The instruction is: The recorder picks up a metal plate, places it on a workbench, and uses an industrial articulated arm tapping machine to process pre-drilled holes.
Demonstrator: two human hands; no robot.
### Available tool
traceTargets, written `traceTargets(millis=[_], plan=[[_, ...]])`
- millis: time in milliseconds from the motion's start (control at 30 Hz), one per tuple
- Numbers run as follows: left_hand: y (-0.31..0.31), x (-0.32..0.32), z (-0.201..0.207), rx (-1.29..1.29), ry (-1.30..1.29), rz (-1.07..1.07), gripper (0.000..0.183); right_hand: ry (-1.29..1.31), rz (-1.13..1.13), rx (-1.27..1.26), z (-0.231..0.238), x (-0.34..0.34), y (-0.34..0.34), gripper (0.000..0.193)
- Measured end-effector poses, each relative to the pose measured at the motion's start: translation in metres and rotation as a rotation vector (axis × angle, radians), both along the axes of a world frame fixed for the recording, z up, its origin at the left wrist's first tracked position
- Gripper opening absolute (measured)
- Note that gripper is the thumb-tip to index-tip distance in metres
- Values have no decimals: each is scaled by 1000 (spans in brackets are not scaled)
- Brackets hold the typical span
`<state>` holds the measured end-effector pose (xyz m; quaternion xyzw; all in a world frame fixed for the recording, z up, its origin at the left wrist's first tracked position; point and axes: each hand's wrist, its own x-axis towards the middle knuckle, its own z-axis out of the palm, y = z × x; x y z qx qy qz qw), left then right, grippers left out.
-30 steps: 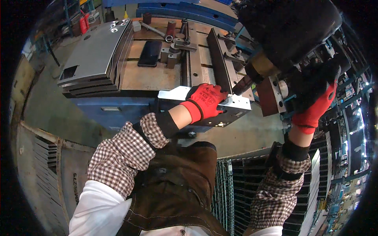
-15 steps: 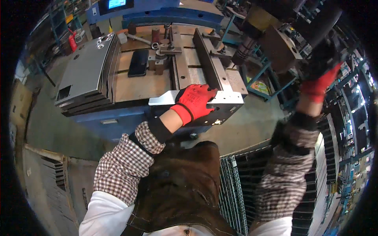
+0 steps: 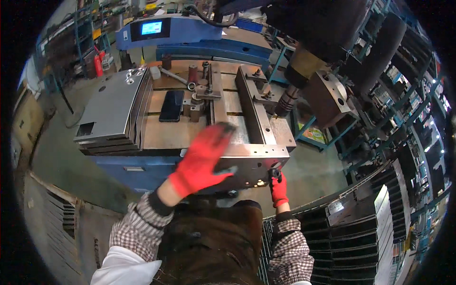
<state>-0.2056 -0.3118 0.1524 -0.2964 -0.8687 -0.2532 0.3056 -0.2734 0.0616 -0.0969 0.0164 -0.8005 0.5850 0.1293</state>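
A bent sheet-metal panel (image 3: 247, 164), with a row of small holes along its top flange, lies across the front end of the machine table. My left hand (image 3: 202, 159), in a red glove with dark fingertips, is raised over the panel's left part. Its fingers are stretched out, the thumb is apart, and it holds nothing. My right hand (image 3: 279, 189), gloved the same way, is at the panel's right end. Its dark fingertips are closed at the panel's front face, near the lower edge; part of the grip is hidden.
Stacked metal panels (image 3: 111, 107) lie on the table's left side. Beside them are a phone (image 3: 171, 105), a wrench (image 3: 173, 76) and clamp blocks (image 3: 194, 107). A drill head (image 3: 304, 66) hangs at the right. A rack (image 3: 346, 237) with upright sheets stands at lower right.
My right hand has come down from the upper right to the panel's right end. My left hand has lifted off the panel and shifted left. The view has tilted up.
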Motion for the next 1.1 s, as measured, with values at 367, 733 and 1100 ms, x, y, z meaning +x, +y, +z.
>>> traceTargets(millis=[367,733,1100], plan=[[-52,113,-131,1594,-1066,-211,50,-208,238,222,116,-2,57,44],[-86,-38,-59,1471,-837,-344,36,-82,405,494,171,-211,-9,48],[-77,-93,-80,1479,-719,-419,44,385,261,875,146,-299,83,35]])
